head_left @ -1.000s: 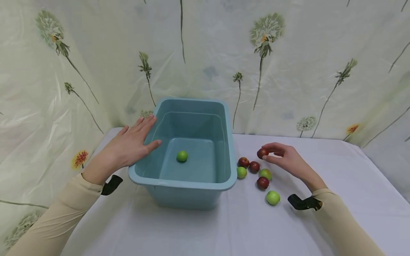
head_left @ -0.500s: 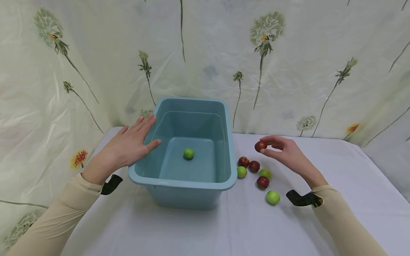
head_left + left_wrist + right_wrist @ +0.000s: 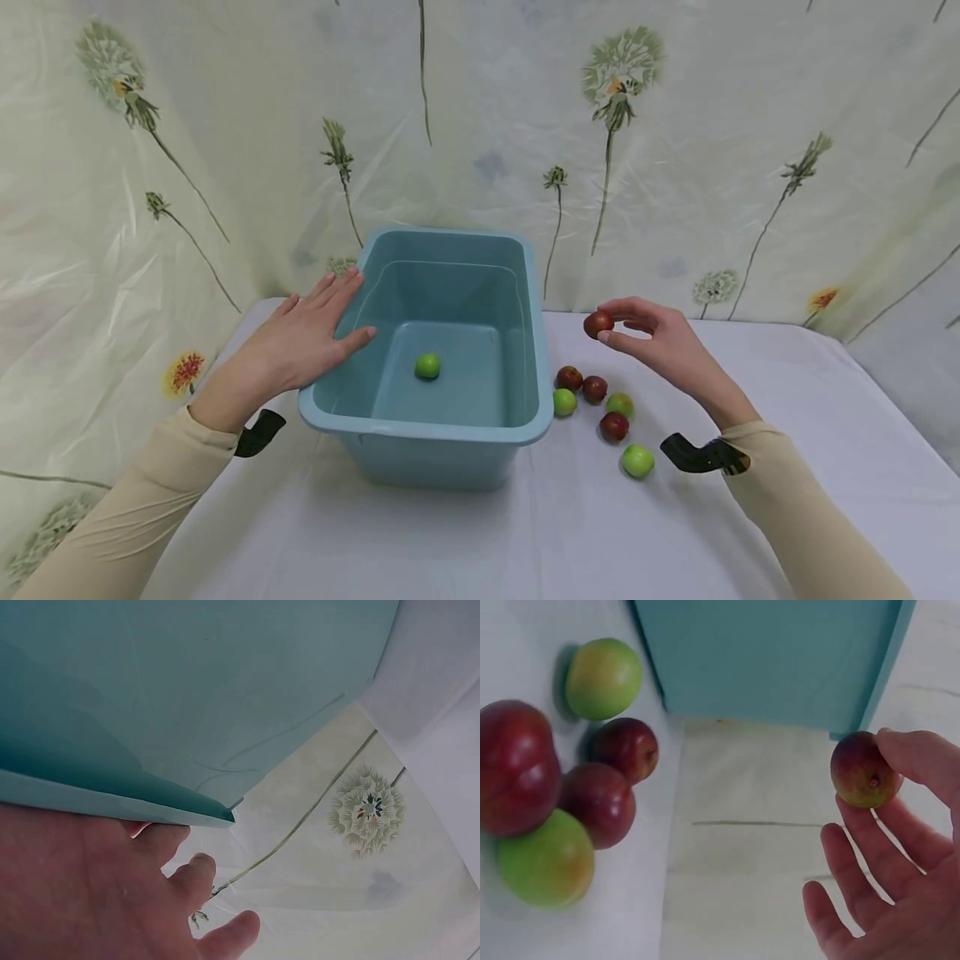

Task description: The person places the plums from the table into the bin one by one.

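My right hand [image 3: 651, 337] pinches a dark red plum [image 3: 598, 324] between thumb and fingertips, raised beside the tub's right rim. In the right wrist view, this plum [image 3: 864, 770] shows its stem end, with a yellowish patch underneath. My left hand [image 3: 303, 342] lies flat with spread fingers on the left rim of a blue plastic tub [image 3: 427, 432]. The left wrist view shows its palm below the tub's rim [image 3: 112, 808]. On the tub's floor lies one green plum [image 3: 427, 366].
Several red and green plums lie loosely grouped right of the tub, among them a red plum [image 3: 614, 427] and, nearest the front, a green plum [image 3: 638, 461]. A white cloth covers the table [image 3: 375, 542]. A flower-print curtain [image 3: 465, 108] hangs behind.
My right hand has lifted the red plum up and to the left from beside the other plums. Inside the tub, the green plum rolled right, then back left. My left hand has stayed put.
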`<control>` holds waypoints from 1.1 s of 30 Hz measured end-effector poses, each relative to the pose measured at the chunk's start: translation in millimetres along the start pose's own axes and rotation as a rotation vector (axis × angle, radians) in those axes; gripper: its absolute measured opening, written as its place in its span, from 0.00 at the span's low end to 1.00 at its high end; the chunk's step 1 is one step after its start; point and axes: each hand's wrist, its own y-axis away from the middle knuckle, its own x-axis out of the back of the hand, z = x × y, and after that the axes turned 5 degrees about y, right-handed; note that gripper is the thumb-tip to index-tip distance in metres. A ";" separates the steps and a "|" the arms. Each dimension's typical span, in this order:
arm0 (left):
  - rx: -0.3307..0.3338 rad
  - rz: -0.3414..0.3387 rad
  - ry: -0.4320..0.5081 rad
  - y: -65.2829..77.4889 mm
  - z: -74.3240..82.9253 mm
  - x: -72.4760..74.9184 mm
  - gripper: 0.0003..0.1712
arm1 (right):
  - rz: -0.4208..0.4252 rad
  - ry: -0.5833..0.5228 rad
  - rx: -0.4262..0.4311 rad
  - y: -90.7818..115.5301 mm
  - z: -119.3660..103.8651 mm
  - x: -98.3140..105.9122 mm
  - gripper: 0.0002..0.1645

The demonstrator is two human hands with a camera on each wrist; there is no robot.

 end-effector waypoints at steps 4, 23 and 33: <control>0.001 0.000 -0.007 0.0 0.5 0.3 0.46 | 0.014 0.000 0.015 -3.0 -8.0 1.5 0.24; 0.004 -0.011 -0.004 0.1 1.4 2.4 0.46 | 0.041 -0.055 0.106 -17.8 -42.9 -0.4 0.22; 0.006 -0.014 -0.023 -0.1 2.2 3.4 0.46 | 0.052 -0.085 0.152 -28.1 -61.5 -4.5 0.22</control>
